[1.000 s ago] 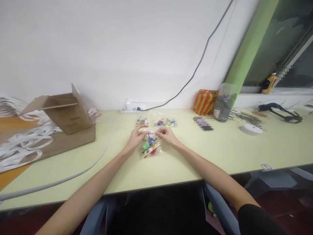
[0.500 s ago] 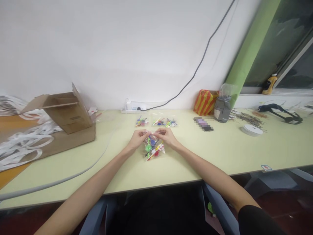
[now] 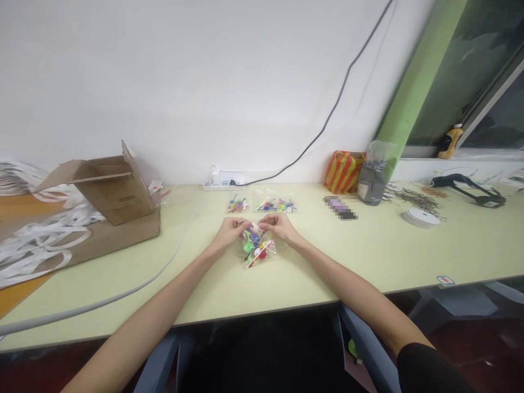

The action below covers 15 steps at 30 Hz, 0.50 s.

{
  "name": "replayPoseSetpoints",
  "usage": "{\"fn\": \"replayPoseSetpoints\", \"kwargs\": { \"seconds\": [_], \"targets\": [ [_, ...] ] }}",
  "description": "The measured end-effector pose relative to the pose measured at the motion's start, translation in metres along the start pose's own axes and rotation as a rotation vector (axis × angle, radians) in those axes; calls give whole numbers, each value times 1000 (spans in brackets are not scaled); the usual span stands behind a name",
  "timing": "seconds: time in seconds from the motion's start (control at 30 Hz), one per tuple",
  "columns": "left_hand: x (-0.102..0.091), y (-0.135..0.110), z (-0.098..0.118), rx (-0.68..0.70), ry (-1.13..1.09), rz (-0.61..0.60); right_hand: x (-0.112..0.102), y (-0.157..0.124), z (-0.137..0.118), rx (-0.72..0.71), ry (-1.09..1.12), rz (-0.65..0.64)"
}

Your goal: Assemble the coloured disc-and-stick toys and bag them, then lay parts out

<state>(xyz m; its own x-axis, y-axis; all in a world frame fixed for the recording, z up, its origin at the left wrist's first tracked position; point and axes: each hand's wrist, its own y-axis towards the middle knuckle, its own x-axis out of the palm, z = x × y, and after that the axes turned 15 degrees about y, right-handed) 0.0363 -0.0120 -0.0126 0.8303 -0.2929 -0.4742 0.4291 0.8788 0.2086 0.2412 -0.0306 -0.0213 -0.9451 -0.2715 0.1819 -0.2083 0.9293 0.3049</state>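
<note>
Between my hands is a clear plastic bag point(image 3: 258, 252) with small colourful plastic parts inside: green, blue, yellow, red and white pieces and a striped stick. My left hand point(image 3: 233, 230) pinches the bag's upper edge at its left. My right hand point(image 3: 277, 225) pinches the same edge at its right, a short gap away. The bag's lower part points toward me, over the pale table point(image 3: 213, 295). Behind my hands lie similar bags of coloured parts: one on the left point(image 3: 237, 204), one in the middle point(image 3: 267, 204) and one on the right point(image 3: 286, 206).
A cardboard box point(image 3: 118, 191) and white straps point(image 3: 41, 240) lie left, with a grey hose point(image 3: 123, 293) across the table. A power strip point(image 3: 223, 183) is by the wall. Rightward are a blurred-out phone point(image 3: 340, 208), striped bag point(image 3: 343, 172), dark container point(image 3: 370, 184) and white roll point(image 3: 421, 216).
My hands have drawn slightly apart at the bag's top edge, with the right hand shifting a little to the right. The parts inside the bag have shifted slightly.
</note>
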Motion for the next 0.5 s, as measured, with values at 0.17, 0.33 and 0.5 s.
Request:
{"fn": "replayPoseSetpoints", "kwargs": {
  "seconds": [0.17,0.33,0.5],
  "targets": [
    [0,1,-1,-67,-90,37,-1,3,6,-10,14,107],
    [3,1,-1,-78,-103,36,-1,5,14,-4,41,157],
    [5,0,-1,-86,-118,22,-1,5,20,-8,40,184]
  ]
}}
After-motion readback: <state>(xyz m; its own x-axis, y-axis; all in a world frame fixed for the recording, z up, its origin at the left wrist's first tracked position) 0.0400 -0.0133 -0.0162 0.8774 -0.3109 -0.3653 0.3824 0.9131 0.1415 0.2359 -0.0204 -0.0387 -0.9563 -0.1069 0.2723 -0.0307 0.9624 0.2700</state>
